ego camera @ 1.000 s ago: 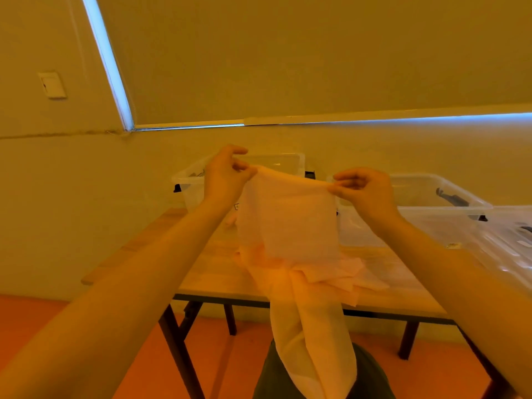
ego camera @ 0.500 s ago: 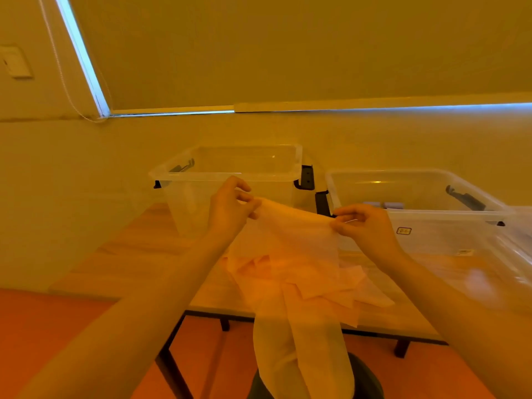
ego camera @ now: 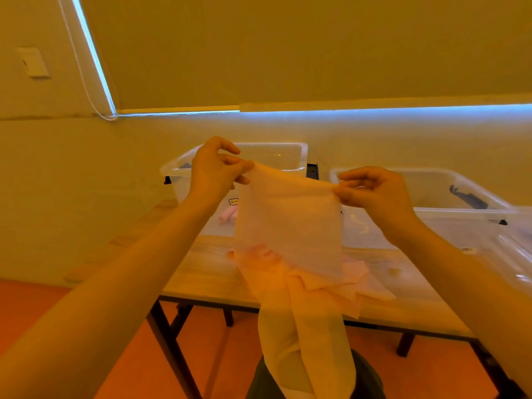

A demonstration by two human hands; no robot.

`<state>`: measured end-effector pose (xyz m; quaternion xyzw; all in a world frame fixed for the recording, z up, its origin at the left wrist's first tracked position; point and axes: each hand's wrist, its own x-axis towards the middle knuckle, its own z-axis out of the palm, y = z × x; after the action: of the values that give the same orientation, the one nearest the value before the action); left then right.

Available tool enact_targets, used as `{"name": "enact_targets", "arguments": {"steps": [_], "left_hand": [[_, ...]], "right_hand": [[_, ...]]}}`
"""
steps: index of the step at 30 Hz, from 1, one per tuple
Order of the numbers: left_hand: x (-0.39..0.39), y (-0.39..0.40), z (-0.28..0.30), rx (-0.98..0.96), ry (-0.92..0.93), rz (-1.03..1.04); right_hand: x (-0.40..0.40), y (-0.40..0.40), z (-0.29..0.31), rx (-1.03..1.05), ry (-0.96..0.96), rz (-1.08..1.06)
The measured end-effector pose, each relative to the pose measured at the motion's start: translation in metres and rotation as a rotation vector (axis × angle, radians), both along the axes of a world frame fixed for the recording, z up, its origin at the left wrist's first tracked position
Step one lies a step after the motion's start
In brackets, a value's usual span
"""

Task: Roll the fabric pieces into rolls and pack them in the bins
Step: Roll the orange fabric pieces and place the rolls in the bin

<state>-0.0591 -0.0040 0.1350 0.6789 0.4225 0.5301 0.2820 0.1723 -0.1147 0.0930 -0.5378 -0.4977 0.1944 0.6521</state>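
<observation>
Two hands up in front of the desk (ego camera: 201, 272), a thin pale fabric piece (ego camera: 288, 226) stretched between them. Left hand (ego camera: 214, 171) pinching the top left corner of the cloth, fingers (ego camera: 241, 165) curled and grasping it. Right hand (ego camera: 374, 191) pinching the top right corner, fingers (ego camera: 342, 192) grasping it too. Top edge pulled out flat between the two hands, the rest hanging down long, past the front edge of the desk and over a dark lap at the bottom. Under the held cloth, a loose pile of more fabric pieces (ego camera: 354, 280) lying on the desk. Behind the hands, two clear bins on the desk, side by side: left bin (ego camera: 273, 152) behind the left hand, with small pink rolls (ego camera: 227, 216) inside near its front wall; right bin (ego camera: 449, 194) behind the right hand. Another clear lid or bin (ego camera: 515, 254) at the far right edge, hard to tell which. Window blind (ego camera: 288, 47) and light switch (ego camera: 33, 63) on the wall.
</observation>
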Motion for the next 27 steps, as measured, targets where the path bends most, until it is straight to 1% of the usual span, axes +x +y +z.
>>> {"name": "enact_targets", "arguments": {"steps": [4,9,11,14,20,27], "left_hand": [[0.0,0.005,-0.019,-0.067,0.035,-0.004],[0.008,0.015,-0.057,-0.139,0.102,-0.012],[0.013,0.021,-0.074,-0.153,0.091,-0.022],[0.019,0.029,-0.099,-0.17,0.052,-0.033],[0.03,0.045,-0.144,-0.185,0.055,-0.002],[0.034,0.059,-0.171,-0.215,0.101,0.051]], "right_hand": [[-0.001,0.005,-0.014,-0.049,-0.05,-0.002],[0.004,0.019,-0.051,-0.165,-0.096,-0.056],[0.008,0.026,-0.067,-0.205,-0.117,-0.071],[0.014,0.037,-0.086,-0.223,-0.139,-0.075],[0.022,0.059,-0.112,-0.249,-0.197,-0.089],[0.029,0.073,-0.136,-0.279,-0.238,-0.13]]}}
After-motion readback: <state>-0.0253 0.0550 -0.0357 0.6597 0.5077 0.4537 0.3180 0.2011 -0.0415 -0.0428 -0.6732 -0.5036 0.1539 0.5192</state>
